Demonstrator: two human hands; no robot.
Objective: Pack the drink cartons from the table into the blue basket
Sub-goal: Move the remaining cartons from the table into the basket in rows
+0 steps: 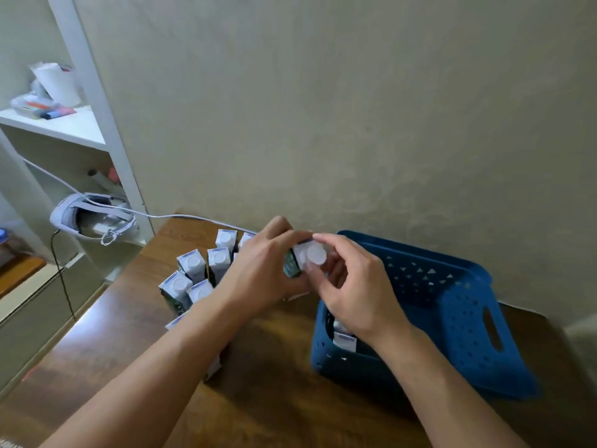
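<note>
Both hands hold one drink carton (pixel 302 258) with a white round cap, lifted above the table between the carton group and the blue basket (pixel 458 305). My left hand (pixel 265 270) grips its left side; my right hand (pixel 352 286) grips its capped top from the right. Several upright cartons (pixel 193 273) with white caps stand on the wooden table (pixel 277 402) to the left, partly hidden by my left forearm. Inside the basket's near left corner, one carton (pixel 344 339) shows below my right wrist.
The basket stands at the table's right, close to the wall. A white cable (pixel 181 216) runs along the table's back edge to a white headset (pixel 93 218) on a shelf unit (pixel 80 130) at the left.
</note>
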